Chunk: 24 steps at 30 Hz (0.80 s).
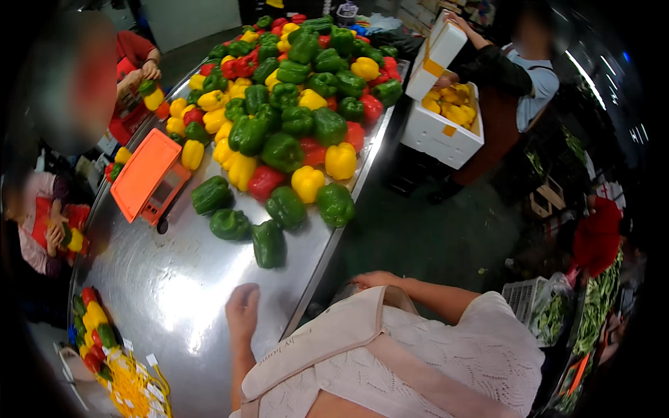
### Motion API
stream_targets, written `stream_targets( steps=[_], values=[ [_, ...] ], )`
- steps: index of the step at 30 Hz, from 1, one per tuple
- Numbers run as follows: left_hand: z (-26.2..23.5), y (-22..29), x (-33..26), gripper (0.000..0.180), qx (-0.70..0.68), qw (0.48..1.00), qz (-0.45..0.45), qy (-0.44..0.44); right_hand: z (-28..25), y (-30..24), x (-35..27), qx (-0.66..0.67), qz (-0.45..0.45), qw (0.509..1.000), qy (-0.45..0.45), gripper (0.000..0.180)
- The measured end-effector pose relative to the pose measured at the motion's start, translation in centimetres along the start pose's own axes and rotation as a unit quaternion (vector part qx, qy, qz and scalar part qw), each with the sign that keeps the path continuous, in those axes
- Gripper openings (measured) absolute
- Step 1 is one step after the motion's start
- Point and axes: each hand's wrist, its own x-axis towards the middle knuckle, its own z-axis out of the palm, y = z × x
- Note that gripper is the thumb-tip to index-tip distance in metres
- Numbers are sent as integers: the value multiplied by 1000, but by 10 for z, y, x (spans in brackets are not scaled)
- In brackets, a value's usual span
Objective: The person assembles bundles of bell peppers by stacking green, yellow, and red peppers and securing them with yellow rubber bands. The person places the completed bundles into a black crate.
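My left hand (242,308) is over the metal table (174,279) near its edge, slightly blurred, fingers loosely bent and nothing visible in it. Closest to it is a green bell pepper (268,244), lying apart from the hand at the front of a large heap of green, yellow and red bell peppers. My right hand (371,280) hangs past the table's edge, in front of the beige apron (327,334); its fingers are too hidden to read.
An orange scale (146,174) stands left of the heap. Bagged mixed peppers (94,324) and yellow net bags (132,383) with white tags lie at lower left. Across the table, people hold peppers. At right, a person holds the lid (437,56) of a white foam box (439,139) containing yellow peppers.
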Motion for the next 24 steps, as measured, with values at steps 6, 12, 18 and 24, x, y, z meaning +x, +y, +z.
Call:
stream_targets(
  steps=[6, 12, 18, 24],
  values=[
    [0, 11, 45, 18, -110, 993, -35, 2, 24, 83, 9, 119, -5, 990, 76, 40],
    [7, 10, 83, 46, 62, 982, -13, 181, -127, 56, 15, -49, 69, 985, 153, 40],
    [-50, 153, 167, 73, 349, 739, 308, 488, -302, 59, 46, -54, -103, 898, 424, 36],
    [-45, 186, 211, 39, 252, 762, 296, 518, -391, 55, 100, 45, -136, 896, 420, 47]
  ],
)
